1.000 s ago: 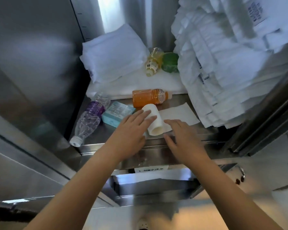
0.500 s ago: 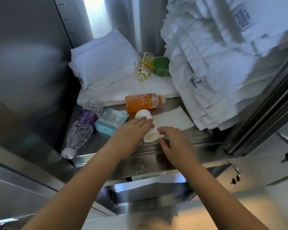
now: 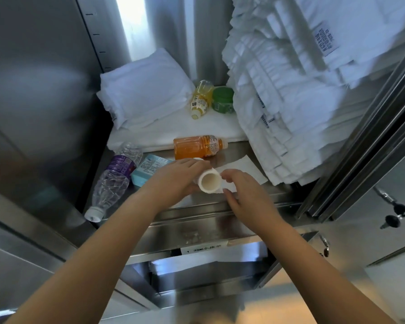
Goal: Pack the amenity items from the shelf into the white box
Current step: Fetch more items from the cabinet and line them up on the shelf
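A white paper roll is lifted off the steel shelf, its hollow end facing me. My left hand grips it from the left, fingers curled over its top. My right hand pinches the roll's right edge, where a loose white sheet trails onto the shelf. On the shelf lie an orange bottle, a teal box, a clear bottle with a purple label, a yellow bottle and a green jar. No white box is in view.
Folded white towels sit at the back left. A tall leaning stack of white linens fills the right side. Steel walls close in the shelf on the left and right. A lower shelf with a paper label lies below.
The roll, lying flat on the shelf under both hands before, is now raised and turned so its open end faces me. My left hand now wraps it and my right pinches its edge.
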{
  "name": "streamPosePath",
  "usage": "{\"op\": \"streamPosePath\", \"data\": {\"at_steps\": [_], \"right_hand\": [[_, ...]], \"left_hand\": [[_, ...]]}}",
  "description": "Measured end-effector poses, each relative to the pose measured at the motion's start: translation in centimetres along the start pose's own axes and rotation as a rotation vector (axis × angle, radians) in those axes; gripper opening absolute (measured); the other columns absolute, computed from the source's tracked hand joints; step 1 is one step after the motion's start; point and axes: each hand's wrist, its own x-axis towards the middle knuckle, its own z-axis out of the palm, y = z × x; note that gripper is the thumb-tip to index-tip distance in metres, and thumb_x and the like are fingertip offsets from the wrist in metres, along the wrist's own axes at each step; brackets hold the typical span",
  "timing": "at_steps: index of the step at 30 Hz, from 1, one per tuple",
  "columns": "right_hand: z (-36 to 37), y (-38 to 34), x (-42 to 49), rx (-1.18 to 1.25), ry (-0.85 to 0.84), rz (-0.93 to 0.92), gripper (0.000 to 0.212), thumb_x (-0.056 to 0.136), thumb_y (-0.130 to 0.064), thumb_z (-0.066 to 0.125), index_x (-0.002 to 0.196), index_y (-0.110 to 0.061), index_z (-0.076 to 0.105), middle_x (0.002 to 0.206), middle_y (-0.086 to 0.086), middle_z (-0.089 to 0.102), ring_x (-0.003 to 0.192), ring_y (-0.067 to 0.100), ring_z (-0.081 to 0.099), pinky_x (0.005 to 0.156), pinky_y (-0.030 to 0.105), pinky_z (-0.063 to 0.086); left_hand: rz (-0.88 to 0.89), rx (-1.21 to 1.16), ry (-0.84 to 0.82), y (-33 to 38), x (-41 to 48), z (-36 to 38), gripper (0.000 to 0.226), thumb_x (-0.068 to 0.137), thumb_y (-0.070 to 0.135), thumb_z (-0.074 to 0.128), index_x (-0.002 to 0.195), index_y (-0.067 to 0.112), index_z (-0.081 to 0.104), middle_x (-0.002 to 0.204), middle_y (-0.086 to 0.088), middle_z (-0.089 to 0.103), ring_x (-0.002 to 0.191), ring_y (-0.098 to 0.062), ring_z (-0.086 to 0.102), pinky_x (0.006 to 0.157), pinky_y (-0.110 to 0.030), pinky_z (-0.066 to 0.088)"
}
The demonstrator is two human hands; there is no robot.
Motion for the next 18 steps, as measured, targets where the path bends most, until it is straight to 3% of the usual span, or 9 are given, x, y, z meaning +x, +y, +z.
{"op": "streamPosePath", "data": {"at_steps": [3, 6, 11, 14, 18], "right_hand": [[-0.6, -0.1, 0.3, -0.058, 0.010, -0.071, 0.030, 0.092, -0.019, 0.053, 0.121, -0.026, 0.048, 0.119, -0.007, 0.055, 0.103, 0.008, 0.052, 0.075, 0.021, 0.044], [-1.1, 0.0, 0.4, -0.080, 0.033, -0.110, 0.028, 0.092, -0.017, 0.052, 0.120, -0.023, 0.052, 0.118, -0.005, 0.057, 0.103, 0.010, 0.053, 0.075, 0.016, 0.038], [-1.7, 0.2, 0.5, -0.032, 0.045, -0.141, 0.032, 0.093, -0.036, 0.048, 0.122, -0.022, 0.053, 0.117, -0.007, 0.057, 0.105, 0.006, 0.051, 0.078, 0.012, 0.034], [-1.7, 0.1, 0.6, -0.009, 0.041, -0.146, 0.045, 0.086, -0.047, 0.052, 0.125, -0.023, 0.051, 0.118, -0.008, 0.056, 0.105, 0.005, 0.051, 0.079, 0.014, 0.035], [-1.0, 0.2, 0.7, 0.037, 0.073, -0.079, 0.053, 0.080, -0.040, 0.068, 0.126, -0.028, 0.045, 0.109, -0.020, 0.052, 0.097, -0.004, 0.048, 0.076, 0.008, 0.034]], "left_hand": [[-0.025, -0.048, -0.024, -0.1, 0.2, -0.7, 0.047, 0.086, 0.043, 0.062, 0.128, 0.033, 0.045, 0.129, 0.011, 0.055, 0.113, -0.011, 0.052, 0.085, -0.020, 0.034], [-0.046, -0.088, -0.049, 0.0, 0.3, -0.9, 0.046, 0.086, 0.048, 0.060, 0.127, 0.037, 0.043, 0.127, 0.015, 0.054, 0.108, -0.008, 0.052, 0.080, -0.020, 0.036], [-0.040, -0.071, 0.019, 0.5, 0.2, -0.4, 0.054, 0.087, 0.045, 0.060, 0.132, 0.041, 0.029, 0.132, 0.012, 0.050, 0.108, -0.011, 0.054, 0.076, -0.023, 0.038], [0.013, -0.017, 0.034, 0.6, 0.2, -0.2, 0.043, 0.089, 0.038, 0.058, 0.126, 0.037, 0.036, 0.129, 0.010, 0.047, 0.102, -0.011, 0.055, 0.070, -0.021, 0.038], [0.021, 0.036, -0.005, 0.2, 0.2, -0.2, 0.032, 0.093, 0.035, 0.053, 0.124, 0.029, 0.046, 0.132, 0.008, 0.043, 0.102, -0.012, 0.052, 0.071, -0.023, 0.041]]}}
